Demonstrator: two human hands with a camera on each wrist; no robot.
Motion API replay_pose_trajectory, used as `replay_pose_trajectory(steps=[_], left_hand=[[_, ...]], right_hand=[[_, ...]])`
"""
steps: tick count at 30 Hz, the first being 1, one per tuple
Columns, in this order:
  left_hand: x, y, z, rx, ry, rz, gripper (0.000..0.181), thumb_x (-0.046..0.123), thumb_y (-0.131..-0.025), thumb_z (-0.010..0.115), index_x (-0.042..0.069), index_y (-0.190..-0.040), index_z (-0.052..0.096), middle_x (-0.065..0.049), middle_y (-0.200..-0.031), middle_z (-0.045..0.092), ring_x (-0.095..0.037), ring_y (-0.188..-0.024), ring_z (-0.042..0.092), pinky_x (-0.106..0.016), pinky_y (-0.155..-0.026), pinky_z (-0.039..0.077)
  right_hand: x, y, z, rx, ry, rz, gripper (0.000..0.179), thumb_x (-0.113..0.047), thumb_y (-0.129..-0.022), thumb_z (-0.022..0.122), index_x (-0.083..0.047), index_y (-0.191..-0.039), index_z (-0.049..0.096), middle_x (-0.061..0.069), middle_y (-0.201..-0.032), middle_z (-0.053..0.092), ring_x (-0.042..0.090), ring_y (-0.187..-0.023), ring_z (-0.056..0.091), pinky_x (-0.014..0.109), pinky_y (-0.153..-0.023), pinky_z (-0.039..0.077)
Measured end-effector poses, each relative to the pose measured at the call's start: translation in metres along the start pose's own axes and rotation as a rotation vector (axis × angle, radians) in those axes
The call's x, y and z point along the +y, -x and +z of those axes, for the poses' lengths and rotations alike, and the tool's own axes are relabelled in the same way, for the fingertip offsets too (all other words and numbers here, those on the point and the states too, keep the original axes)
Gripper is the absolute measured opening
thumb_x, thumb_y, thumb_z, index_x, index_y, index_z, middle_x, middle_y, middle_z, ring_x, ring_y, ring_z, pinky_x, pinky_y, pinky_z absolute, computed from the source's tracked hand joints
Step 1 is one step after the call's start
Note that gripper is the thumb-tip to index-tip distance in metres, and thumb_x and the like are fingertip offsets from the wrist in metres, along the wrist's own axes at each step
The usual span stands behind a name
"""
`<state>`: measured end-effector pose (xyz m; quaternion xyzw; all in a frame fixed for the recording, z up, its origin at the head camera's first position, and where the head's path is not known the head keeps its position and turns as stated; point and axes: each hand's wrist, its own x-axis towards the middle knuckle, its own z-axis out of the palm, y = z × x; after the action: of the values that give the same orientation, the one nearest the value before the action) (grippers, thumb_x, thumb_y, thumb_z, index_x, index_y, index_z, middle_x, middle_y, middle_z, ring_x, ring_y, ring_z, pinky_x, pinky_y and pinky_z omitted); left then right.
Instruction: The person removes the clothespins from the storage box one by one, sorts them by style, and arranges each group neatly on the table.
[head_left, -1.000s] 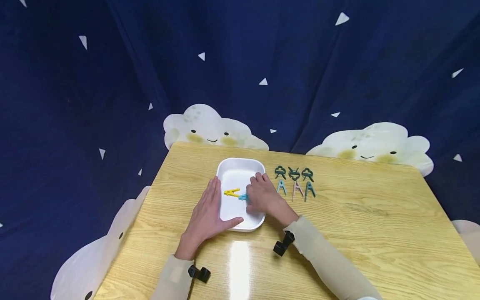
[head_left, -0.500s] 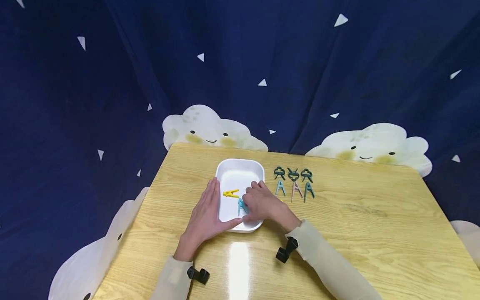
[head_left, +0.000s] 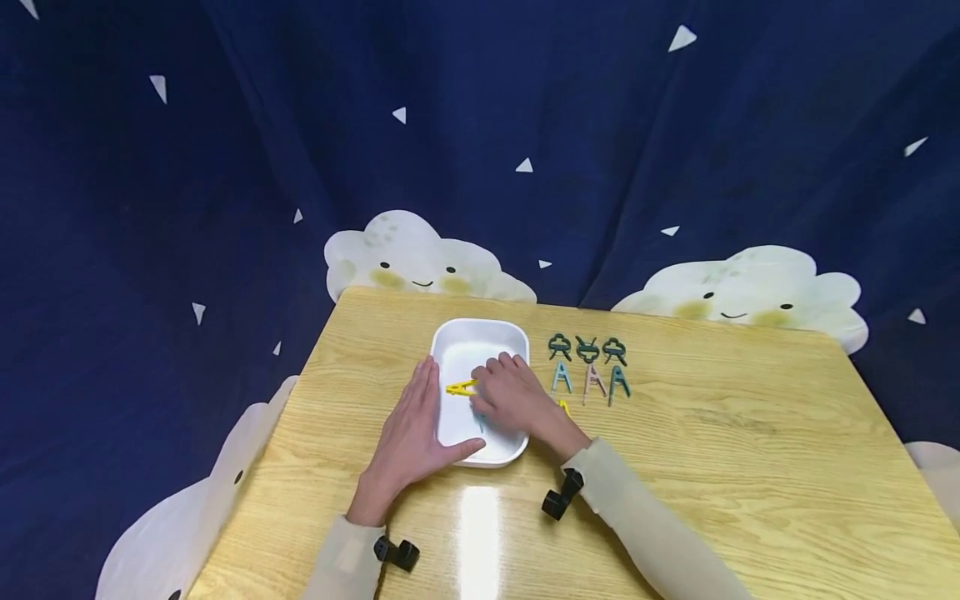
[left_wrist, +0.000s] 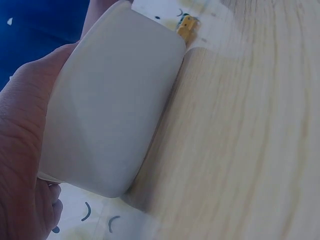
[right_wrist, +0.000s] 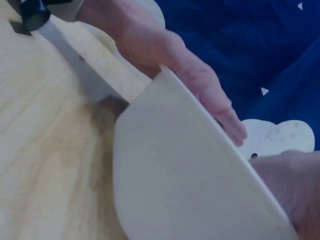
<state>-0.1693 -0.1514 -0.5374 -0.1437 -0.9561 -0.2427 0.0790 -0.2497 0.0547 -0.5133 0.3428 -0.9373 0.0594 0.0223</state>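
Note:
A white tray (head_left: 480,329) stands on the table. Along its left side lies my left hand (head_left: 411,425), fingers straight against the wall and thumb stretched over the near rim. My right hand (head_left: 513,398) reaches over the right rim into the tray with bent fingers. Its fingertips overlap the end of a yellow clothespin (head_left: 457,389) on the tray floor. Beneath that hand shows a small part of a light blue clothespin (head_left: 482,422), mostly covered. Whether the fingers pinch either one, I cannot tell. Both wrist views show mainly the tray's outer wall (left_wrist: 110,100).
Right of the tray, three dark green clips (head_left: 588,349) lie in a row. Below them are a light blue clothespin (head_left: 562,377), a pink clothespin (head_left: 594,383) and a dark teal clothespin (head_left: 618,383). Another yellow clothespin (head_left: 564,407) shows beside the right wrist.
The light blue clothespin in the tray turned from lying sideways to pointing toward me. My right hand has moved left over it to the yellow clothespin. My left hand stays in place.

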Motion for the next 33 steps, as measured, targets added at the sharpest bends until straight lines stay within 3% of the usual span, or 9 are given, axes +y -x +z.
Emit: replay_pose_trajectory(steps=[4,8,12,16,19,21,23,26,33], left_hand=[[0.000,-0.001,0.000,-0.001,0.001,0.006,0.138,0.091,-0.077,0.059,0.001,-0.166,0.004,-0.010,-0.176,-0.002,-0.021,-0.162,0.001,-0.043,-0.130,0.019],[0.000,-0.002,-0.001,0.002,0.014,0.006,0.138,0.089,-0.077,0.062,0.000,-0.166,0.005,-0.008,-0.176,-0.003,-0.021,-0.162,0.002,-0.043,-0.130,0.019],[0.000,-0.002,-0.001,0.000,0.014,0.000,0.138,0.089,-0.077,0.061,0.000,-0.166,0.005,-0.008,-0.176,-0.003,-0.021,-0.162,0.003,-0.043,-0.130,0.020],[0.001,-0.002,-0.002,-0.006,0.014,-0.006,0.138,0.090,-0.077,0.060,0.000,-0.166,0.005,-0.008,-0.176,-0.003,-0.022,-0.162,0.003,-0.043,-0.130,0.020],[0.001,-0.001,-0.002,-0.008,0.019,-0.008,0.138,0.090,-0.077,0.061,0.001,-0.166,0.004,-0.008,-0.176,-0.003,-0.022,-0.162,0.002,-0.043,-0.130,0.020],[0.001,-0.001,-0.001,-0.008,0.021,-0.006,0.138,0.090,-0.077,0.061,0.001,-0.166,0.004,-0.008,-0.176,-0.003,-0.021,-0.162,0.001,-0.043,-0.130,0.020],[0.000,-0.001,-0.001,-0.006,0.019,-0.004,0.138,0.090,-0.077,0.060,0.000,-0.166,0.004,-0.009,-0.176,-0.003,-0.021,-0.162,0.000,-0.043,-0.130,0.019],[0.000,-0.002,0.000,-0.006,0.014,-0.002,0.138,0.091,-0.077,0.059,0.000,-0.166,0.005,-0.010,-0.176,-0.002,-0.021,-0.162,0.001,-0.043,-0.130,0.020],[-0.001,-0.001,0.000,-0.010,0.011,-0.007,0.138,0.091,-0.077,0.059,0.000,-0.166,0.004,-0.009,-0.176,-0.003,-0.020,-0.162,0.000,-0.042,-0.130,0.018]], right_hand=[[0.002,-0.009,0.002,0.005,0.046,0.016,0.025,-0.036,-0.098,0.064,-0.012,-0.099,0.071,0.003,-0.092,0.061,0.024,-0.088,0.047,0.038,-0.079,0.039],[0.003,-0.012,0.001,-0.010,0.033,0.036,0.033,-0.042,-0.098,0.066,-0.015,-0.080,0.064,0.002,-0.083,0.059,0.024,-0.084,0.047,0.038,-0.079,0.040],[0.003,-0.012,0.002,-0.037,0.024,0.036,0.041,-0.052,-0.098,0.066,-0.020,-0.072,0.059,-0.002,-0.076,0.055,0.022,-0.081,0.046,0.037,-0.078,0.040],[0.003,-0.012,0.003,-0.059,0.022,0.021,0.042,-0.060,-0.094,0.068,-0.019,-0.087,0.065,-0.003,-0.082,0.058,0.020,-0.085,0.048,0.037,-0.081,0.041],[0.004,-0.013,0.003,-0.081,0.026,0.002,0.054,-0.061,-0.091,0.070,-0.016,-0.119,0.066,0.000,-0.094,0.063,0.022,-0.091,0.050,0.039,-0.085,0.043],[0.004,-0.013,0.002,-0.106,0.029,-0.008,0.067,-0.059,-0.091,0.070,-0.017,-0.141,0.057,0.003,-0.104,0.066,0.024,-0.097,0.053,0.041,-0.092,0.044],[0.004,-0.013,0.002,-0.136,0.025,-0.012,0.074,-0.057,-0.092,0.070,-0.021,-0.153,0.049,0.005,-0.110,0.067,0.026,-0.101,0.054,0.044,-0.098,0.044],[0.004,-0.013,0.001,-0.171,0.029,-0.008,0.070,-0.055,-0.094,0.067,-0.026,-0.155,0.049,0.006,-0.111,0.066,0.026,-0.104,0.053,0.045,-0.102,0.043],[0.003,-0.014,0.004,-0.143,0.052,-0.012,0.059,-0.055,-0.094,0.067,-0.021,-0.142,0.059,0.001,-0.099,0.059,0.023,-0.095,0.049,0.040,-0.090,0.043]])
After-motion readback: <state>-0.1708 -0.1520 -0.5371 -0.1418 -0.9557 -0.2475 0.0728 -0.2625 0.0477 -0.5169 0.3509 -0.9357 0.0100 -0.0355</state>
